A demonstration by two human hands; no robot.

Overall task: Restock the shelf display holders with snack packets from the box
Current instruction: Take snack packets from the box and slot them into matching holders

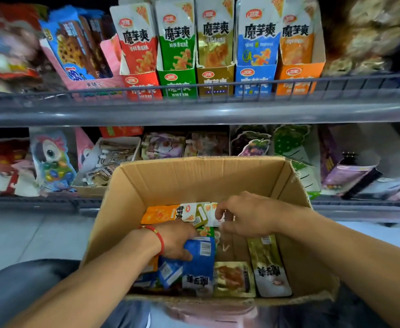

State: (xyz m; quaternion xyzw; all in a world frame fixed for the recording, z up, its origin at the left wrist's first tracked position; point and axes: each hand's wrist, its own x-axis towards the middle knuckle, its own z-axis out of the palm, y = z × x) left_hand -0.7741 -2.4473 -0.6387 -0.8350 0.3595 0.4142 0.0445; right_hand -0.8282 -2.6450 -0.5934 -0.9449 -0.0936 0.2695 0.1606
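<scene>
Blur swallows both ends of the upper shelf [194, 112], leaving the goods at far left and far right unreadable, and the wire rail crosses the lower fronts of the display holders. The lower shelf [40, 200] is partly blocked by the cardboard box [194, 176], whose near wall hides the bottom edges of the packets inside.

Five holders stand side by side on the upper shelf: red holder [142, 84], green holder [177, 81], gold holder [214, 79], blue holder [255, 78] and orange holder [298, 75], each with upright packets in a matching colour.

Both hands are down inside the box. The left hand [176, 242], with a red cord at the wrist, has its fingers curled over a blue packet [200, 259] at the box's left side. The right hand [246, 215] pinches a bunch of white-topped packets [206, 213] near the far wall; how many it holds cannot be told.

Loose in the box lie an orange packet [159, 214] just beyond the left hand, a gold packet [234, 279] and an olive packet [268, 266] below the right wrist.
</scene>
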